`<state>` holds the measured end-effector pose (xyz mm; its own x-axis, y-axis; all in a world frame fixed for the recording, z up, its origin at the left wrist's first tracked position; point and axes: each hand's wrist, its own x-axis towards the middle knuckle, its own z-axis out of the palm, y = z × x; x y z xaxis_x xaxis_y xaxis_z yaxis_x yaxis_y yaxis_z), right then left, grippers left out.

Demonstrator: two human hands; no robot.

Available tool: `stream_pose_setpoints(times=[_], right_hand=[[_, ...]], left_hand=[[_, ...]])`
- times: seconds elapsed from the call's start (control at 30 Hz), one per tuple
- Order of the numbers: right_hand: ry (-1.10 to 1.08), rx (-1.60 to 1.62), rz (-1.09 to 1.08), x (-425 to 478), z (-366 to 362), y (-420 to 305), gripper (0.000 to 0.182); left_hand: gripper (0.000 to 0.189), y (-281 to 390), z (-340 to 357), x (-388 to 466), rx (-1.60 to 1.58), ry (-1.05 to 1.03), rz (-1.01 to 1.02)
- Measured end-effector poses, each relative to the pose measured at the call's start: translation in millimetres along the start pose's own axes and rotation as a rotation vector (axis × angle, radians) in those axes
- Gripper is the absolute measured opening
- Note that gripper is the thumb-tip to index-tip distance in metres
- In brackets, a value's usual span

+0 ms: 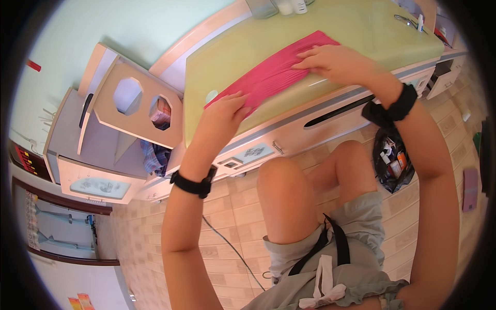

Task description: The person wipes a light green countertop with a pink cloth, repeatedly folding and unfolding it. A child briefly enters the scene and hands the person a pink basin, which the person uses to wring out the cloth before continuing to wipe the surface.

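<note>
A bright pink ribbed cloth (pixel 271 73) lies in a long strip across the yellow-green tabletop (pixel 372 35). My left hand (pixel 226 114) rests on its near left end, with the fingertips on the fabric. Over the right part of the cloth is my right hand (pixel 333 64), its fingers spread and touching the surface. Neither hand visibly grips the fabric. Beside the cloth's left end, a pale round spot (pixel 211 96) shows on the tabletop. Dark straps sit on both my wrists.
Bottles (pixel 298 6) and a clear container (pixel 262 8) stand at the table's back edge. Eyeglasses (pixel 405 19) and a small white bottle (pixel 420 23) lie far right. A black bag of items (pixel 393 162) is on the floor. At left stands a shelf unit (pixel 143 104); a cable (pixel 232 248) crosses the floor.
</note>
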<state>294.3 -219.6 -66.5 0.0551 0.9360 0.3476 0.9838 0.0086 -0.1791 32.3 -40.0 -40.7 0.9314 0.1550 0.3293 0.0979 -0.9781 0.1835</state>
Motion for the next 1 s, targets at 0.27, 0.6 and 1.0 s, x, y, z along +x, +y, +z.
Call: stream_pose_setpoints(times=[0.27, 0.6, 1.0], right_hand=[[0.033, 0.145, 0.324, -71.5, -51.8, 80.5, 0.034], [-0.193, 0.177, 0.324, -13.9, -45.5, 48.3, 0.04], [-0.212, 0.07, -0.022, 108.4, 36.6, -77.7, 0.032]], left_hand=[[0.028, 55.1, 54.3, 95.1, -0.04, -0.015, 0.139], [0.028, 6.7, 31.7, 71.2, -0.132, -0.069, 0.03], [0.033, -80.2, -50.6, -61.8, -0.182, -0.08, -0.539]])
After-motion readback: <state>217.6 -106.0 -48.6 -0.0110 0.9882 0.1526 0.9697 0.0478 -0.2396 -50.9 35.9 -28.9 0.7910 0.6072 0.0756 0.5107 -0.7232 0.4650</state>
